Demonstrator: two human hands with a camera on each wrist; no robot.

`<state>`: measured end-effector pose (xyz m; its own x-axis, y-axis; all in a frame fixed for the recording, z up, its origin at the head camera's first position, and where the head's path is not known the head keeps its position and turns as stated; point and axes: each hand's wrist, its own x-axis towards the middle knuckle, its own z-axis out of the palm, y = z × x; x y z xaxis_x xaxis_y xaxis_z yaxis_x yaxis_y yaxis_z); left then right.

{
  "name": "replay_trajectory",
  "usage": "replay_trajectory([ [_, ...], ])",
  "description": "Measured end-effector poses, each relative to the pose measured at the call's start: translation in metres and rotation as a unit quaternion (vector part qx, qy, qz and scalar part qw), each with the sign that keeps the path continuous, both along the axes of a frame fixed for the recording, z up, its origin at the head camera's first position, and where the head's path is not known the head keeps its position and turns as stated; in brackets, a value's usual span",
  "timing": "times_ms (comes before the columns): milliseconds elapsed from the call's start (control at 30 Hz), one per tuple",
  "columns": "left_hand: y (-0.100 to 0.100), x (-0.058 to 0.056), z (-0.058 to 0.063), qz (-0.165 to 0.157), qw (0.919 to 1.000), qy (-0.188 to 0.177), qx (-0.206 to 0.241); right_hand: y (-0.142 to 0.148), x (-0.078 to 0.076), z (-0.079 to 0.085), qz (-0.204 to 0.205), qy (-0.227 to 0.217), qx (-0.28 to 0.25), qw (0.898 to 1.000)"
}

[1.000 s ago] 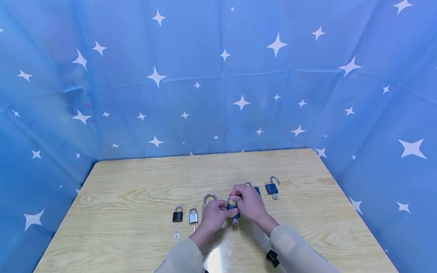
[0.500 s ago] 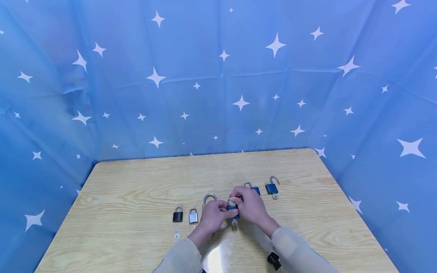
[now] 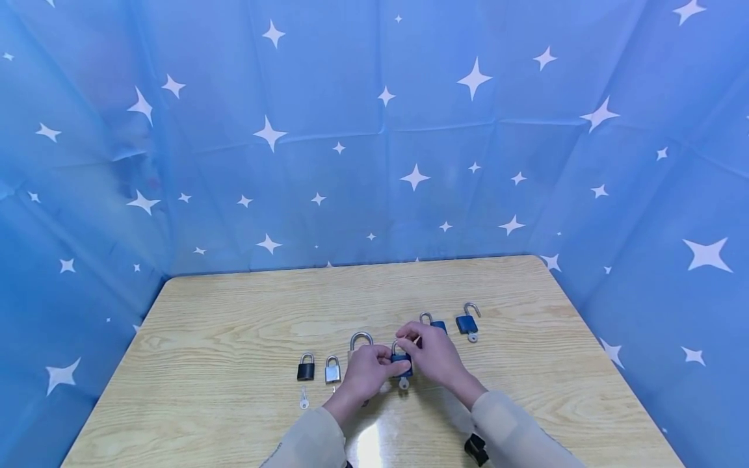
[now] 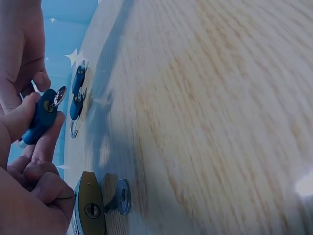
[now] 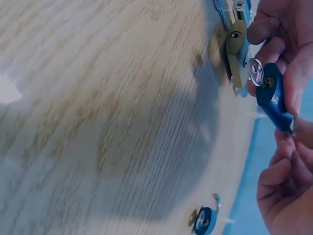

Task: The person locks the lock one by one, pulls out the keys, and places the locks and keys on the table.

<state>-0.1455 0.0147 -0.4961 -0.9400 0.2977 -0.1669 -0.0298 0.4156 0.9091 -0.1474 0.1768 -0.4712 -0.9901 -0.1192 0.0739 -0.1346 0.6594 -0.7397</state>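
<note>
A blue padlock (image 4: 44, 116) with key (image 4: 59, 96) inserted is gripped by the left hand (image 3: 364, 373). Its shackle (image 5: 292, 126) seems pinched by the right hand (image 3: 434, 355).

The tabletop (image 3: 234, 318) is showing wood grain under a smooth finish, glaring white on the near side. The held blue padlock (image 4: 45, 115) is looking smooth and faintly glossy, its metal key (image 4: 59, 96) gleaming. Left of it, the brass-coloured padlock (image 4: 90, 192) is looking smooth and metallic; the silver padlock (image 3: 332, 374) is shining. The far curtain (image 3: 328, 91) is looking like creased, faintly sheeny cloth, the sleeves (image 3: 521, 432) like matt cloth.
</note>
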Motion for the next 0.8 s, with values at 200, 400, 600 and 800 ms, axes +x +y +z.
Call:
replay_trajectory([
  [200, 0.0, -0.001, 0.0, 0.0, 1.0, -0.006, 0.004, 0.006, 0.002, -0.002, -0.006, -0.008, -0.042, 0.999],
  [400, -0.001, -0.004, 0.001, 0.004, 0.9999, 0.006, -0.007, 0.01, 0.008, -0.009, -0.027, -0.021, -0.05, 0.998],
  [600, -0.003, -0.009, 0.005, 0.01, 0.9998, 0.017, -0.002, 0.01, 0.018, -0.021, -0.039, -0.06, -0.054, 0.996],
  [800, -0.007, -0.014, 0.008, 0.018, 0.9998, 0.001, 0.007, 0.008, 0.028, -0.028, -0.036, -0.063, -0.068, 0.995],
])
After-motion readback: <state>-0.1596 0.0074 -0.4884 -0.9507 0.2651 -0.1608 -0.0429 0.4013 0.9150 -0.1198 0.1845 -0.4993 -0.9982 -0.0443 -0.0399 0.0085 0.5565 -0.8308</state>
